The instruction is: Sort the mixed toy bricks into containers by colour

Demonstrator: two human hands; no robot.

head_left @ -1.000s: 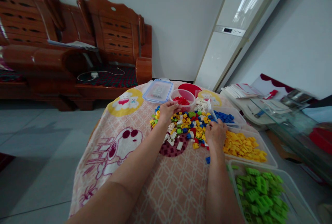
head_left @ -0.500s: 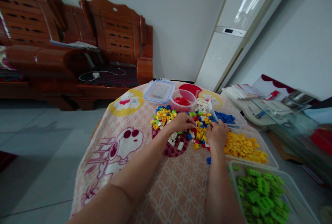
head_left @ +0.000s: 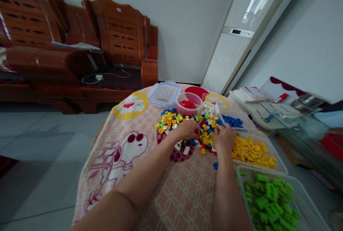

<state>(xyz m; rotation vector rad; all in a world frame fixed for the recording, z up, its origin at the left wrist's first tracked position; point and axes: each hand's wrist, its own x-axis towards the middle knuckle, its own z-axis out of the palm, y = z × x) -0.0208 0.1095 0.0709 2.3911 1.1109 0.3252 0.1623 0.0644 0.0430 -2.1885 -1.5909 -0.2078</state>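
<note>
A mixed pile of toy building bricks (head_left: 207, 138) in yellow, white, blue, red and green lies on the patterned tablecloth (head_left: 182, 188). My left hand (head_left: 189, 129) reaches into its middle, fingers bent down and drawn together; whatever is between the fingertips is too small to name. At the pile's right side, my right hand (head_left: 224, 139) is curled with fingertips among the bricks, and what they grip is hidden. White bricks (head_left: 186, 150) lie just below my left hand. A loose blue brick (head_left: 215, 165) sits near my right wrist.
Along the right stand clear boxes of blue bricks (head_left: 232, 121), yellow bricks (head_left: 253, 152) and green bricks (head_left: 273, 199). Behind the pile are a round tub (head_left: 189, 97) of red bricks, white bricks (head_left: 209, 108), a clear lid (head_left: 164, 94) and a red lid (head_left: 197, 91).
My left hand has moved slightly down and left into the pile, its fingers now pointing lower. My right hand has stayed almost in place.
</note>
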